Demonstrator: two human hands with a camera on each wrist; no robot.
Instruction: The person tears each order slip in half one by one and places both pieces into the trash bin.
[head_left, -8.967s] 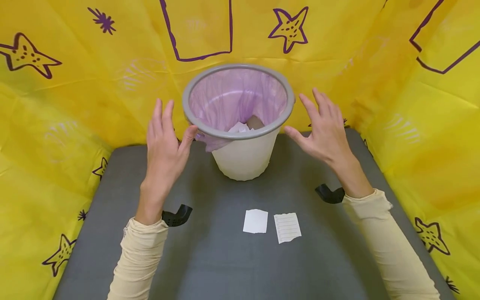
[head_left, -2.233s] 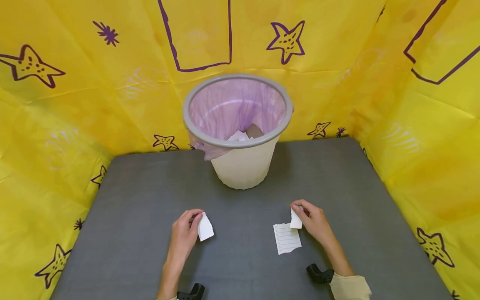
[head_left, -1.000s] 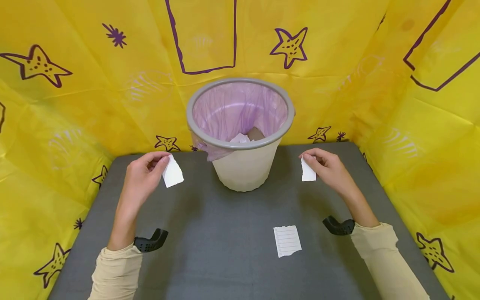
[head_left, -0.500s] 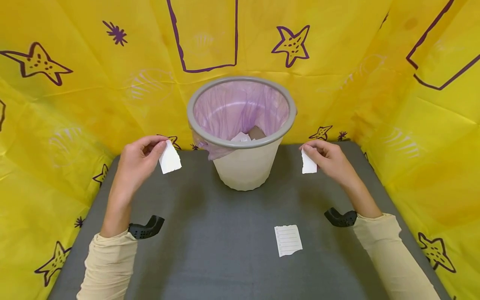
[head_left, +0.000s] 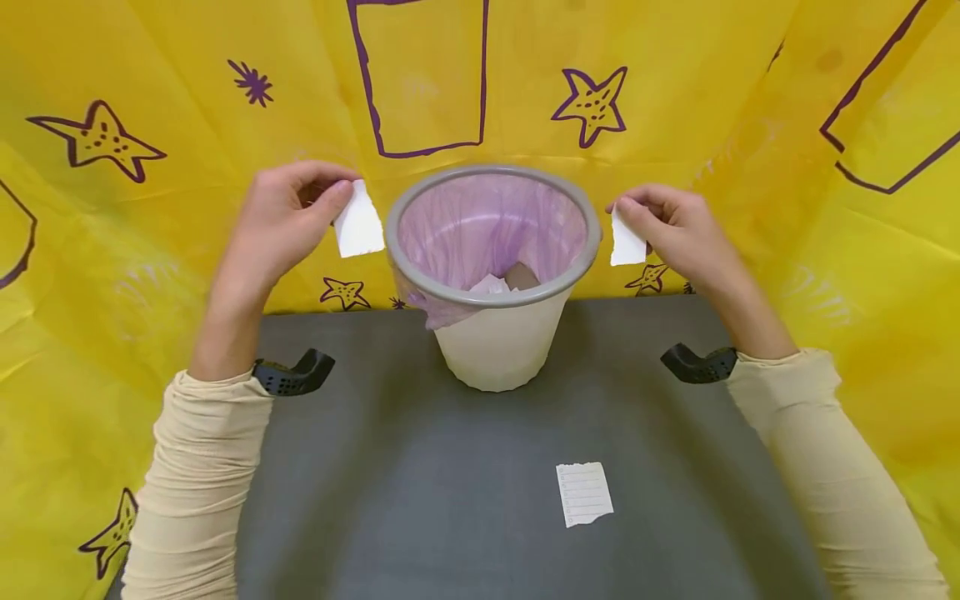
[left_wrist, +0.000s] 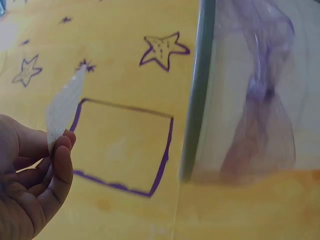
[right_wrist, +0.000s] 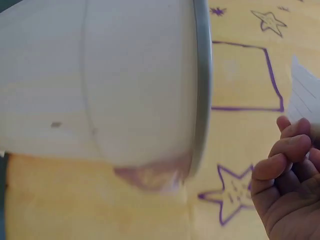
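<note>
My left hand [head_left: 285,217] pinches a torn piece of white paper [head_left: 359,220] between thumb and fingers, just left of the trash can's rim. On the other side my right hand [head_left: 678,229] pinches a second paper scrap [head_left: 628,239], whose lined face shows in the right wrist view. Between them stands the white trash can [head_left: 501,354] with a grey rim and a purple liner bag [head_left: 480,221]. Crumpled white paper [head_left: 491,285] and a brown piece [head_left: 521,276] lie inside it. The left wrist view shows the liner knotted [left_wrist: 261,90] outside the can.
A torn lined paper [head_left: 584,495] lies on the grey tabletop [head_left: 420,500] in front of the can. Yellow cloth [head_left: 517,50] with purple drawings hangs behind and at both sides. A black wrist mount [head_left: 294,372] sits on the left wrist, another [head_left: 699,364] on the right.
Earlier both hands were open, with two papers on the table. One paper was torn in two; each hand has since raised its half from the table to the rim's height.
</note>
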